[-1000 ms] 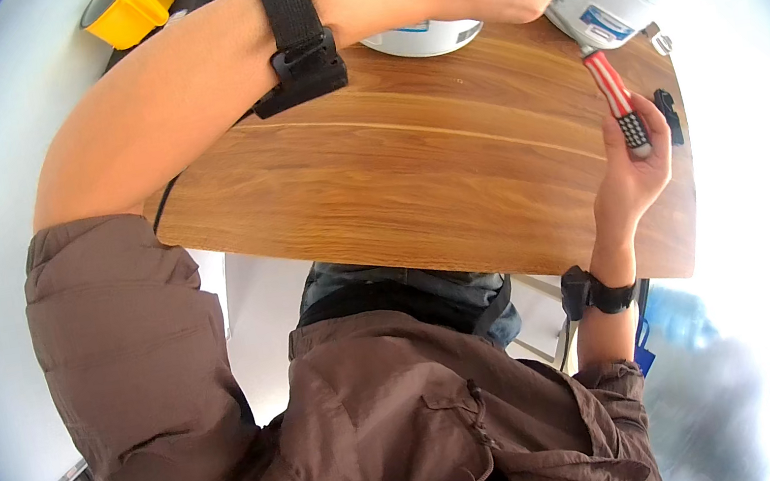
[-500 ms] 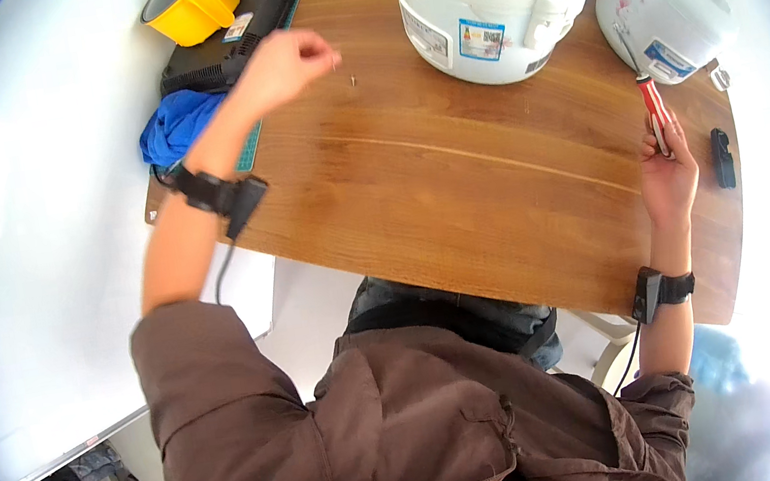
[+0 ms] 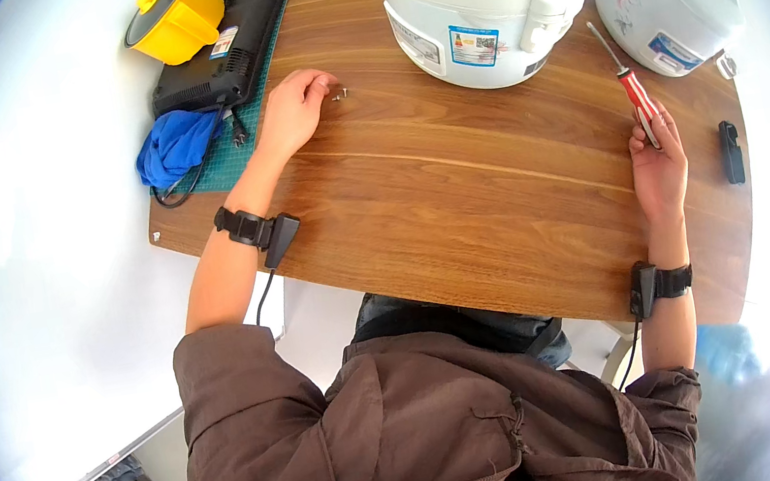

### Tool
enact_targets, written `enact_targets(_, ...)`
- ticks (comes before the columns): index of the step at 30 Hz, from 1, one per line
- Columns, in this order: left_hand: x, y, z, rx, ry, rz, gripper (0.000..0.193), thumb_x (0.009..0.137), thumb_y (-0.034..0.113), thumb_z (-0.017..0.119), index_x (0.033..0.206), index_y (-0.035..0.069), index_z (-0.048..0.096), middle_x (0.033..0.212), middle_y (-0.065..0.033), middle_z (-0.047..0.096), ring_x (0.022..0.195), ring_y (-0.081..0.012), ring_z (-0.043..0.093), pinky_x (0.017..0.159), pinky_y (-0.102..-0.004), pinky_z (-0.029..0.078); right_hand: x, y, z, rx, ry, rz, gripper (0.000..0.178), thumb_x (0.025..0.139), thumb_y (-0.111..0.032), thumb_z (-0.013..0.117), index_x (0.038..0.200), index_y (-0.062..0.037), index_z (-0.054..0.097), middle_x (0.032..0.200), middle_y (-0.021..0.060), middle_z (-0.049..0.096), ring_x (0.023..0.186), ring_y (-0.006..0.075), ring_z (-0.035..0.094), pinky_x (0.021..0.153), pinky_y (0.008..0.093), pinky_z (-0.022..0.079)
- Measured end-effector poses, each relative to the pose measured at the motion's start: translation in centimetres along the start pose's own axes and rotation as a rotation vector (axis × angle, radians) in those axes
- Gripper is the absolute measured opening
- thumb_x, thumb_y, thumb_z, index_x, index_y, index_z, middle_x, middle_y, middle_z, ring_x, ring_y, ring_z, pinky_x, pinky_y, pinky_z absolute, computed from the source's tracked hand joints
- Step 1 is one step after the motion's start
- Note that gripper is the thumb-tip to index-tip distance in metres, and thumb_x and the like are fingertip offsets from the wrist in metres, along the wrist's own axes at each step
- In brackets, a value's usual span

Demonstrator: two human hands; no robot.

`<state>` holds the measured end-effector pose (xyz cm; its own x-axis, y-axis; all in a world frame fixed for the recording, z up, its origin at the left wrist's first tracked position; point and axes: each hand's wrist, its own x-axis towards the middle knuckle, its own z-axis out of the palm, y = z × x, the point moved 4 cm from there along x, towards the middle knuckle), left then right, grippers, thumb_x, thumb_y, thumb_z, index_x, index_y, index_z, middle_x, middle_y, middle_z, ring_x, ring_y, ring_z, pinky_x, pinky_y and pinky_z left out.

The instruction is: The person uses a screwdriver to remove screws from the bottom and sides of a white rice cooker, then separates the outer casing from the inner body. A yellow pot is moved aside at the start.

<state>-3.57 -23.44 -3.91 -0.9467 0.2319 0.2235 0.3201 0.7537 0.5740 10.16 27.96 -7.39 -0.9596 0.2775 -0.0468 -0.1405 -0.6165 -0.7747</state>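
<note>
My left hand [image 3: 295, 115] hovers low over the far left part of the wooden table [image 3: 462, 219], its fingers loosely bent and their tips just apart. Right beside the fingertips lie two small metal screws [image 3: 341, 95], close together on the wood. On the right side, my right hand [image 3: 660, 161] is closed round the red-and-white handle of a screwdriver [image 3: 638, 98], whose bare metal shaft points up and away from me. Beyond the middle of the table stands a white rice cooker [image 3: 465, 39] with a blue-edged label; neither hand touches it.
A second white cooker [image 3: 664, 10] with a flower print stands at the far right. A black clip-like object [image 3: 731, 152] lies near the right edge. At the left are a yellow pot [image 3: 183, 22], a black flat appliance [image 3: 206, 78], a blue cloth [image 3: 177, 150] and a green mat [image 3: 225, 170].
My left hand has come down toward the table and its pinch has loosened. Two screws now show there, where one showed before. My right hand still holds the screwdriver.
</note>
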Motion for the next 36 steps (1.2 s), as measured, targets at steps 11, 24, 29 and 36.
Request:
enact_targets(11, -0.2, 2.5, 0.3, 0.027, -0.021, 0.161, 0.011, 0.092, 0.008, 0.073, 0.101, 0.002, 0.072, 0.092, -0.0095, 0.065, 0.080, -0.0207, 0.066, 0.074, -0.0311, 0.052, -0.6, -0.3, 0.5, -0.088, 0.063, -0.036, 0.033, 0.102, -0.009, 0.062, 0.134, -0.0020, 0.056, 0.113, 0.0080, 0.067, 0.088, 0.0136, 0.059, 0.078, 0.0266, 0.048)
enact_targets(24, 1.1, -0.8, -2.2, 0.174, 0.051, 0.112, 0.011, 0.093, 0.004, 0.069, 0.103, 0.001, 0.070, 0.090, -0.0115, 0.062, 0.077, -0.0238, 0.063, 0.073, -0.0334, 0.053, -0.4, -0.2, 0.5, -0.055, 0.070, -0.051, 0.031, 0.100, -0.007, 0.066, 0.130, -0.0007, 0.058, 0.110, 0.0071, 0.068, 0.081, 0.0114, 0.059, 0.071, 0.0251, 0.049)
enact_targets(29, 0.8, -0.4, -2.3, 0.197, 0.054, 0.104, 0.015, 0.094, 0.007, 0.069, 0.107, 0.001, 0.070, 0.097, -0.0116, 0.062, 0.080, -0.0247, 0.064, 0.075, -0.0341, 0.053, -1.0, -0.3, 1.6, -0.236, 0.102, -0.075, 0.033, 0.099, -0.009, 0.069, 0.129, 0.0012, 0.061, 0.105, 0.0052, 0.067, 0.080, 0.0081, 0.059, 0.071, 0.0226, 0.049)
enact_targets(36, 1.7, 10.3, -2.8, 0.254, 0.420, 0.508, 0.031, 0.101, 0.017, 0.065, 0.130, 0.006, 0.064, 0.129, -0.0127, 0.059, 0.114, -0.0276, 0.058, 0.086, -0.0343, 0.053, -2.1, -1.3, 3.4, -1.032, 0.125, -0.408, 0.036, 0.090, -0.007, 0.074, 0.125, -0.0011, 0.069, 0.107, 0.0079, 0.070, 0.095, 0.0187, 0.066, 0.088, 0.0312, 0.052)
